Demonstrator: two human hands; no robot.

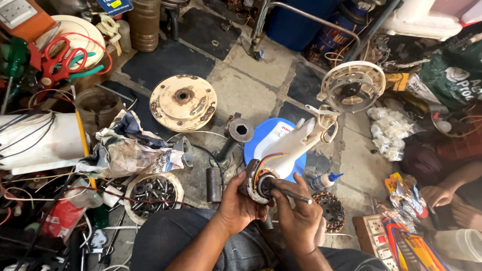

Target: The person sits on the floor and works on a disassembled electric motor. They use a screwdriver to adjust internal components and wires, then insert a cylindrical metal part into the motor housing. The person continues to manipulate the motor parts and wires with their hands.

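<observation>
You hold a small fan motor (258, 183) just below the middle of the view, over your lap. Your left hand (238, 206) wraps its fingers around the motor's rim at 9 o'clock. Your right hand (298, 216) pinches a thin metal tool (293, 195) whose tip sits in the motor's centre. The motor is open, coloured wires exposed, still joined to a white fan neck (296, 145) rising toward 1 o'clock, so the work looks midway. A cream round cover (183, 103) lies apart at 11 o'clock. A bowl of screws (153, 195) sits at 9 o'clock. Another person's hand (437, 195) rests at 3 o'clock.
</observation>
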